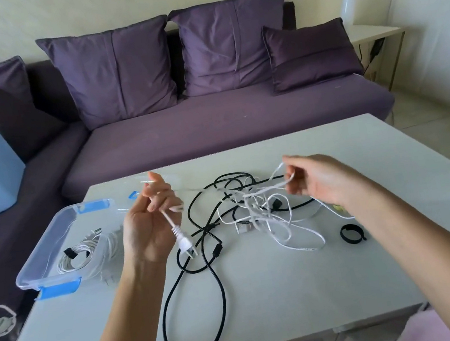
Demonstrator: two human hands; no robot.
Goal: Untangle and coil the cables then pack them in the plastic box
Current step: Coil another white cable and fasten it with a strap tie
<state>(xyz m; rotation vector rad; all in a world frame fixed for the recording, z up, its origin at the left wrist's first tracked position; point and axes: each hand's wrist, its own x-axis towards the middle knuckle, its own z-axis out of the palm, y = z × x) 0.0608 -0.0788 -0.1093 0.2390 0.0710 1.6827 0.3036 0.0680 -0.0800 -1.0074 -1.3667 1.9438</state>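
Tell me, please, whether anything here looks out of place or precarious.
The box overhangs the table's left edge, so it could slip off. Otherwise only the cables lie tangled mid-table, which is the job itself.

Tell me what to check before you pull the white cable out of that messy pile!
1. Left hand has a firm hold on the white cable just above its plug: ok.
2. Right hand pinches a white loop of that same cable: cannot tell, the strands cross in the tangle.
3. White cable is free of the black cable: not ok, they are knotted together on the table.
4. Plastic box is open, with room: ok, it holds one coiled cable.
5. Black strap lies ready on the table: ok.
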